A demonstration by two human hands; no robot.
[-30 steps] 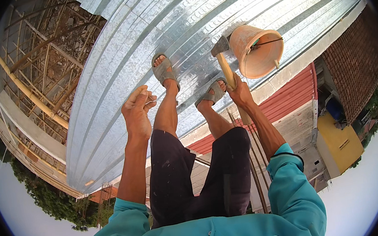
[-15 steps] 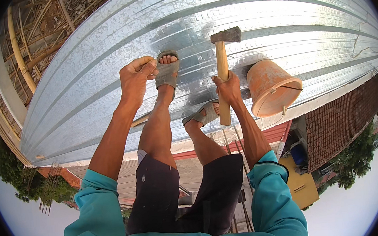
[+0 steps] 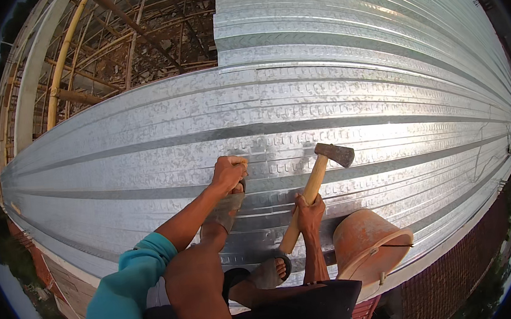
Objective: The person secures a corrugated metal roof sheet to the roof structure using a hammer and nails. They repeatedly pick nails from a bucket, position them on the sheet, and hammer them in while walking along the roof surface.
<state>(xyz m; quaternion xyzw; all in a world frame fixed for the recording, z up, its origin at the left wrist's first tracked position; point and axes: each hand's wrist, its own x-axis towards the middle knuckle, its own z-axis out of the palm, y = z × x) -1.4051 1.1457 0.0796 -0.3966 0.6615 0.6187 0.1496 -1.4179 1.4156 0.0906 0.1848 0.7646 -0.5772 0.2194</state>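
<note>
At the left, bamboo poles (image 3: 63, 64) show through an opening beyond the far-left edge of the ribbed metal surface (image 3: 117, 177). The person's body has just lowered, one bare knee folded up, so the view now takes in far more of the surface, including the corner where the raised sheets begin.

The left hand (image 3: 227, 173) has come down with it, to a spot just beyond the toes of the left sandal (image 3: 226, 207). Its fingers are curled together, tips pointing right; whether they pinch anything small, or touch the metal, cannot be told. The right sandal (image 3: 265, 274) is planted nearer the surface's near edge.

Further right, the right hand (image 3: 310, 212) is wrapped around the wooden handle of the hammer (image 3: 311, 185). The handle slants, its butt close to the right sandal, and the dark head, which has swung rightward, points toward the far side of the surface, well apart from the left fingers. For the work in hand, the change seems to bring both hands within low reach of the metal, with no blow visible.

Rightmost, an orange bucket (image 3: 359, 235) sits by the near edge, beside the right forearm.
</note>
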